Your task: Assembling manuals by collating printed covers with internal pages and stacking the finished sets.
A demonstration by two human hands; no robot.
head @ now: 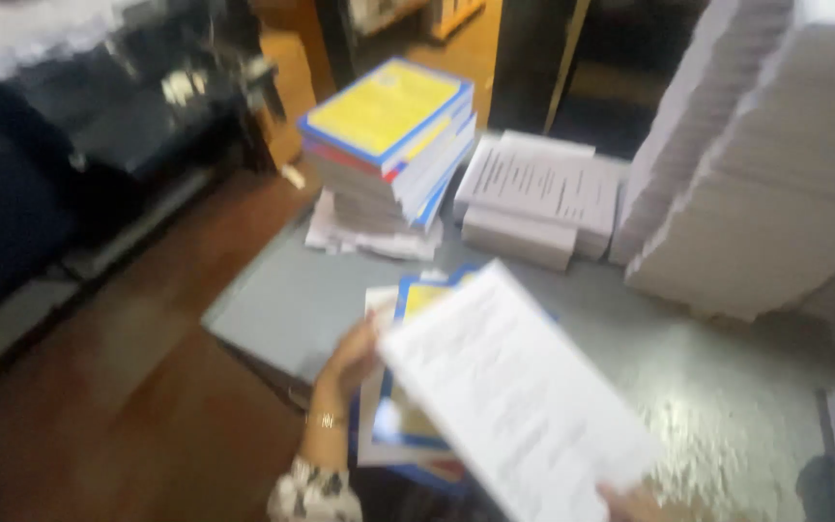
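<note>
A thick bundle of white printed sheets (514,391) is held over the grey table (282,309), tilted. My left hand (348,362), with a gold bracelet on the wrist, grips its left edge. My right hand (630,503) holds its lower right corner at the bottom of the frame, mostly hidden. Under the bundle lie several blue and yellow covers (408,425) on the table near its front edge. The frame is blurred.
A stack of books with yellow and blue covers (393,135) stands at the table's back on loose papers. Beside it lie white printed stacks (538,193). Tall white paper piles (756,164) fill the right. Dark machinery (99,106) and wooden floor (128,387) are at left.
</note>
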